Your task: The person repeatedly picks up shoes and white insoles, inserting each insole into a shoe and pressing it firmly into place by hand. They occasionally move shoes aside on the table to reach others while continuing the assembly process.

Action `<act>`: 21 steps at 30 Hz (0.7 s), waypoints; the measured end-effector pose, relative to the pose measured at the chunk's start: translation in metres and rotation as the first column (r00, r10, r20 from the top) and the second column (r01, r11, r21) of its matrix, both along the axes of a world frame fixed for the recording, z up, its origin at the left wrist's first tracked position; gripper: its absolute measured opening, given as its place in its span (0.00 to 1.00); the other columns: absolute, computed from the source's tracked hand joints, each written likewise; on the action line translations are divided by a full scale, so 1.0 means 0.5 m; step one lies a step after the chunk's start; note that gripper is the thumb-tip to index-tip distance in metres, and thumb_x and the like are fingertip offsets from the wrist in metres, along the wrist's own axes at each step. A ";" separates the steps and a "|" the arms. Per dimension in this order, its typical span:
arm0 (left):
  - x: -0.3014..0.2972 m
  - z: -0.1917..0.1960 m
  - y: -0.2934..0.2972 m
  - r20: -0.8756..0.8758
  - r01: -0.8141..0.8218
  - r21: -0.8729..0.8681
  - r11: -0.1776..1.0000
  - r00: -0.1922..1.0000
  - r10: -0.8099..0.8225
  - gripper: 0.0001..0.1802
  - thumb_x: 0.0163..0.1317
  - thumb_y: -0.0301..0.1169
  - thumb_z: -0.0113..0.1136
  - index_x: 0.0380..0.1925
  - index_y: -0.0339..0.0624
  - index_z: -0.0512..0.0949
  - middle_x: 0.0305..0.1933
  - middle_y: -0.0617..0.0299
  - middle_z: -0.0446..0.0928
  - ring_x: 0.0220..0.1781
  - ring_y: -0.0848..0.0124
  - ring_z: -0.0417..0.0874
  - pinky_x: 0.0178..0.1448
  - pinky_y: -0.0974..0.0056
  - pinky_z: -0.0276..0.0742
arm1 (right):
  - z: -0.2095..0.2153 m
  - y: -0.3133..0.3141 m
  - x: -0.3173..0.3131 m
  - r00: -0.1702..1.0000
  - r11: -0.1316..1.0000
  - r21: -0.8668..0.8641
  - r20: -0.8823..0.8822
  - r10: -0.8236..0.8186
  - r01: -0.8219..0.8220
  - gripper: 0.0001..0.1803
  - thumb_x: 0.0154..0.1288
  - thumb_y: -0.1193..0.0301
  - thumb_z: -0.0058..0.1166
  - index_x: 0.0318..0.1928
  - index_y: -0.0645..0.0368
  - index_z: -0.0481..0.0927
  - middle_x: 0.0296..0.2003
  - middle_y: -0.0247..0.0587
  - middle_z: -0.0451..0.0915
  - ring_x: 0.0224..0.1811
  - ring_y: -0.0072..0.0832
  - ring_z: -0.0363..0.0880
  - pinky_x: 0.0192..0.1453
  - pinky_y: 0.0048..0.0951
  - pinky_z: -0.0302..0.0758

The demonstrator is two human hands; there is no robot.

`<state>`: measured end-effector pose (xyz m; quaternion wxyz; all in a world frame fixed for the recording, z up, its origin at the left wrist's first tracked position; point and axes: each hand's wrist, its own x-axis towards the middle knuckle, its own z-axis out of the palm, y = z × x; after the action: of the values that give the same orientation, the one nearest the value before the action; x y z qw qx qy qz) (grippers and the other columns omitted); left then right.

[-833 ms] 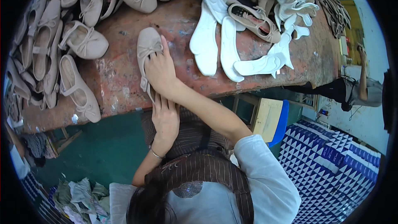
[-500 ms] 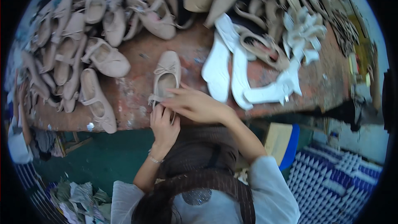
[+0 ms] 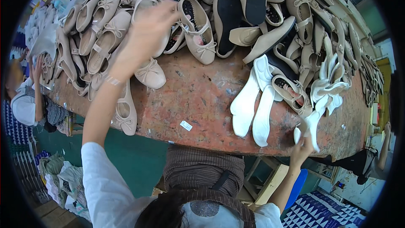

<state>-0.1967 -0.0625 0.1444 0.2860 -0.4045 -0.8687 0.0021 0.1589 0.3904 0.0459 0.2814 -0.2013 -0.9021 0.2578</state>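
Observation:
My left hand [image 3: 154,29], smeared by motion, is stretched over the beige flat shoes at the back left. Its fingers are close to a beige strap shoe [image 3: 204,52] with a bow, and I cannot tell if they touch it. Below the left forearm lie another bowed shoe [image 3: 151,75] and a beige shoe [image 3: 126,122] at the table's front edge. Over at the right front edge, my right hand [image 3: 300,153] is closed on a white insole [image 3: 312,126]. Two more white insoles [image 3: 244,114] [image 3: 263,120] lie flat to the left of it.
Beige shoes crowd the back of the worn red-brown table [image 3: 190,97], some showing black soles [image 3: 228,17]. A heap of white insoles [image 3: 327,86] is at the right. A small white label [image 3: 185,125] lies near the front edge. Another person [image 3: 27,101] is at the far left.
Both hands have left the beige shoe they were on at the front edge. The left has swung up to the shoe pile; the right has moved to the white insoles. The view has shifted.

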 end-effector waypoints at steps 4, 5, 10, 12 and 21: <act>-0.046 -0.065 0.122 0.111 -0.053 -0.448 0.892 0.987 0.115 0.17 0.53 0.23 0.60 0.45 0.42 0.81 0.51 0.59 0.79 0.60 0.64 0.76 0.74 0.46 0.60 | 0.112 -0.033 -0.036 0.886 0.760 -0.628 -0.434 -0.164 -0.167 0.20 0.77 0.71 0.49 0.64 0.63 0.66 0.48 0.40 0.79 0.39 0.22 0.80 0.45 0.28 0.78; -0.054 -0.079 0.113 0.004 -0.041 -0.389 0.920 0.999 0.046 0.12 0.52 0.25 0.63 0.38 0.45 0.81 0.41 0.63 0.78 0.53 0.66 0.78 0.71 0.47 0.61 | 0.142 -0.066 -0.052 0.893 0.671 -0.699 -0.432 -0.122 -0.246 0.24 0.76 0.66 0.51 0.66 0.62 0.64 0.45 0.40 0.79 0.37 0.19 0.80 0.39 0.26 0.79; -0.009 -0.054 0.082 0.033 -0.082 -0.172 0.982 0.995 0.089 0.10 0.53 0.28 0.64 0.37 0.50 0.85 0.39 0.62 0.83 0.48 0.65 0.82 0.61 0.51 0.65 | 0.042 -0.190 -0.075 0.962 0.553 -0.796 -0.126 0.243 -0.244 0.41 0.58 0.64 0.66 0.70 0.57 0.64 0.45 0.35 0.78 0.35 0.19 0.76 0.35 0.21 0.77; 0.004 -0.064 0.039 0.060 -0.167 -0.093 0.982 0.983 0.172 0.09 0.54 0.32 0.67 0.36 0.48 0.84 0.38 0.61 0.83 0.46 0.63 0.82 0.60 0.50 0.64 | 0.007 -0.281 -0.101 0.867 0.418 -0.878 0.008 0.498 -0.232 0.39 0.54 0.66 0.72 0.66 0.60 0.71 0.49 0.37 0.78 0.48 0.25 0.77 0.54 0.29 0.73; -0.004 -0.076 0.207 0.737 -0.405 0.552 0.729 0.646 -0.198 0.22 0.59 0.41 0.69 0.45 0.35 0.81 0.51 0.52 0.80 0.56 0.58 0.81 0.59 0.57 0.76 | -0.098 -0.238 -0.164 0.938 0.727 -0.659 0.095 0.333 -0.191 0.29 0.61 0.68 0.64 0.61 0.68 0.74 0.45 0.51 0.83 0.47 0.34 0.82 0.54 0.33 0.76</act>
<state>-0.1985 0.0412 0.1063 0.0231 -0.1795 -0.8673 -0.4638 0.0767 0.2716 -0.0030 0.0607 -0.1805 -0.8031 0.5647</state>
